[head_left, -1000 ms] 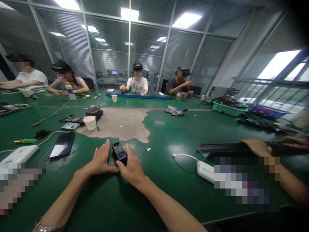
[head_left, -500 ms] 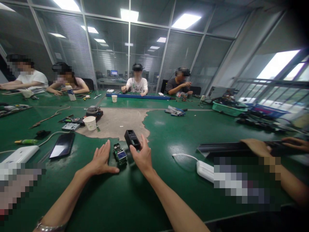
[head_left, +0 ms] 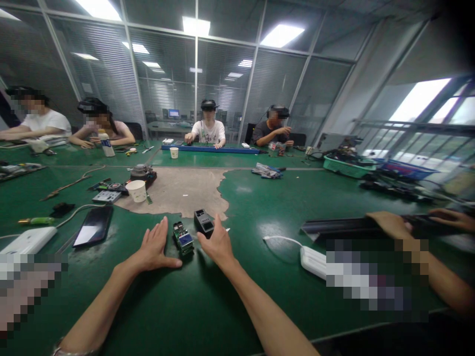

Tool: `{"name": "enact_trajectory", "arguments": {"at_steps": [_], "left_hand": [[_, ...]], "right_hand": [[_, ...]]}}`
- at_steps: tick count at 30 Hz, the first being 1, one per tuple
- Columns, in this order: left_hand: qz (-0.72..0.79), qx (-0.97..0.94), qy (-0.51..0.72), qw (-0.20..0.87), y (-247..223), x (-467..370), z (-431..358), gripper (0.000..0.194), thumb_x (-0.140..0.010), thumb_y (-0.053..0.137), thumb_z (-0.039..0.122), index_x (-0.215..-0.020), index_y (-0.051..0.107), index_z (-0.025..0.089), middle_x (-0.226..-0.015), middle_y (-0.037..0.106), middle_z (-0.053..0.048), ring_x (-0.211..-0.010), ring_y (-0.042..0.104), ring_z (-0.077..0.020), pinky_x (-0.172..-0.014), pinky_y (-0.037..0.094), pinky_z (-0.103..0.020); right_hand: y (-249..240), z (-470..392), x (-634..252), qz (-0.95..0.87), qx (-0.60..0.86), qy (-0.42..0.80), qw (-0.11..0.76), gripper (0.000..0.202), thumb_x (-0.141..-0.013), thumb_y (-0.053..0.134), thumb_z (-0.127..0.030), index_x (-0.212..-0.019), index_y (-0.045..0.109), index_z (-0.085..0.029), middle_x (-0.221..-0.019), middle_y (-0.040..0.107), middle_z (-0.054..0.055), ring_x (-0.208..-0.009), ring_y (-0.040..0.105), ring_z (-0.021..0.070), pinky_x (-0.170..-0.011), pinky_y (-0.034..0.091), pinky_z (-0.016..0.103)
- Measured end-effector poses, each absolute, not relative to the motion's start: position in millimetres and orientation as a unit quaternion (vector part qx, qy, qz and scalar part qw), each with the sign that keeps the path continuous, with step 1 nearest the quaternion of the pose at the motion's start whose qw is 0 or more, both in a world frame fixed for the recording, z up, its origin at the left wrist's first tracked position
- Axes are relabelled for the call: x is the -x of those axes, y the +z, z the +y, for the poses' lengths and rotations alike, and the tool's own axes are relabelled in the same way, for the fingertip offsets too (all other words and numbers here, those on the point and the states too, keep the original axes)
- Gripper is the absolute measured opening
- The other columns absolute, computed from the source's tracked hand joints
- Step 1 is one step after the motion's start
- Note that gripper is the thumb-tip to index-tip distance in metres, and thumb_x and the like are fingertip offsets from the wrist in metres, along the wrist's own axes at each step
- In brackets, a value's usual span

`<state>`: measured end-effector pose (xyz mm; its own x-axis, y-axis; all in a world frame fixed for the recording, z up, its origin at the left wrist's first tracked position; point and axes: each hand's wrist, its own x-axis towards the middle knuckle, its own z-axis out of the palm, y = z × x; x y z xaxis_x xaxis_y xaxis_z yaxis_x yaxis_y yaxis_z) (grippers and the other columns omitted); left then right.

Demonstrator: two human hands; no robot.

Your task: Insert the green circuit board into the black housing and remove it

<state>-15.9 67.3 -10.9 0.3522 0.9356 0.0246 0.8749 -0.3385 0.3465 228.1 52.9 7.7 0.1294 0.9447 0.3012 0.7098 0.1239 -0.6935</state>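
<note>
A small green circuit board (head_left: pixel 183 238) with a little screen lies on the green table between my hands. My left hand (head_left: pixel 155 247) rests just left of it, fingers stretched out and thumb apart, holding nothing. Right of the board is a black plastic case (head_left: pixel 203 222) with rectangular cut-outs in its upper face. My right hand (head_left: pixel 218 243) grips this case at its near right end, thumb at the near edge and fingers along the right side. The fingertips on its far side are partly hidden. The case and the board are apart.
A paper cup (head_left: pixel 137 191) and electronic parts (head_left: pixel 107 196) stand beyond my left hand. A phone (head_left: pixel 92 226) and white power bank (head_left: pixel 27 243) lie left. On the right, another person's hands hold a long black strip (head_left: pixel 334 227) near a white device (head_left: pixel 313 262). Several people sit across.
The black case has come down and turned a little in my right hand, showing more of its upper face. My left hand and the circuit board stay in place.
</note>
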Motion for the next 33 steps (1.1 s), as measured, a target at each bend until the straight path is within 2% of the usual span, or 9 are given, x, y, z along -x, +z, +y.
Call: {"name": "enact_trajectory", "arguments": {"at_steps": [3, 7, 10, 15, 21, 28, 33], "left_hand": [[0.56, -0.81, 0.106, 0.133, -12.7, 16.3, 67.7, 0.143, -0.061, 0.068, 0.071, -0.151, -0.024, 0.01, -0.161, 0.006, -0.026, -0.146, 0.006, -0.0472, -0.114, 0.01, -0.066], [0.561, -0.811, 0.103, 0.131, -13.4, 16.5, 68.3, 0.143, -0.062, 0.066, 0.075, -0.151, -0.024, 0.009, -0.161, 0.006, -0.028, -0.147, 0.006, -0.0461, -0.114, 0.009, -0.065], [0.561, -0.811, 0.102, 0.129, -11.7, 15.9, 67.9, 0.144, -0.062, 0.067, 0.076, -0.151, -0.024, 0.009, -0.161, 0.006, -0.028, -0.146, 0.007, -0.0461, -0.114, 0.01, -0.065], [0.559, -0.812, 0.099, 0.131, -10.0, 15.1, 66.5, 0.144, -0.062, 0.067, 0.075, -0.15, -0.026, 0.01, -0.161, 0.005, -0.028, -0.147, 0.006, -0.046, -0.114, 0.01, -0.065], [0.558, -0.813, 0.116, 0.122, -14.4, 16.3, 67.6, 0.145, -0.061, 0.069, 0.075, -0.15, -0.028, 0.014, -0.161, 0.005, -0.027, -0.146, 0.008, -0.0475, -0.113, 0.012, -0.066], [0.562, -0.81, 0.119, 0.114, -17.6, 16.5, 68.2, 0.145, -0.06, 0.07, 0.073, -0.15, -0.027, 0.013, -0.161, 0.009, -0.027, -0.146, 0.011, -0.0464, -0.113, 0.012, -0.065], [0.57, -0.805, 0.118, 0.115, -14.3, 13.5, 66.0, 0.142, -0.06, 0.071, 0.069, -0.153, -0.02, 0.011, -0.16, 0.012, -0.027, -0.146, 0.012, -0.0457, -0.114, 0.011, -0.064]], "right_hand": [[7.3, 52.2, -228.5, -0.653, 0.638, 0.137, 0.384, 0.094, -0.077, 0.069, -0.036, -0.151, 0.022, -0.001, -0.137, 0.053, 0.027, -0.127, 0.052, 0.0372, -0.102, 0.045, 0.048], [9.6, 52.8, -230.0, -0.648, 0.631, 0.154, 0.398, 0.083, -0.081, 0.063, -0.027, -0.15, 0.025, -0.002, -0.128, 0.061, 0.024, -0.118, 0.06, 0.0348, -0.1, 0.047, 0.047], [16.1, 51.8, -228.5, -0.637, 0.597, 0.181, 0.453, 0.078, -0.083, 0.063, -0.029, -0.149, 0.028, -0.006, -0.123, 0.066, 0.019, -0.113, 0.064, 0.0304, -0.099, 0.049, 0.043], [31.8, 37.6, -216.9, -0.658, 0.487, 0.233, 0.525, 0.077, -0.087, 0.06, -0.034, -0.152, 0.024, -0.015, -0.116, 0.07, 0.01, -0.102, 0.069, 0.0231, -0.091, 0.055, 0.036], [36.3, 20.5, -203.6, -0.703, 0.484, 0.186, 0.487, 0.076, -0.085, 0.062, -0.034, -0.15, 0.028, -0.015, -0.114, 0.069, 0.011, -0.103, 0.068, 0.027, -0.091, 0.055, 0.041], [28.9, 21.3, -193.0, -0.728, 0.49, 0.151, 0.456, 0.078, -0.084, 0.062, -0.035, -0.151, 0.027, -0.015, -0.128, 0.063, 0.014, -0.114, 0.062, 0.0286, -0.098, 0.051, 0.042], [23.7, 20.6, -188.4, -0.749, 0.505, 0.119, 0.412, 0.084, -0.084, 0.062, -0.036, -0.153, 0.021, -0.012, -0.121, 0.065, 0.017, -0.106, 0.065, 0.0299, -0.094, 0.052, 0.044]]}}
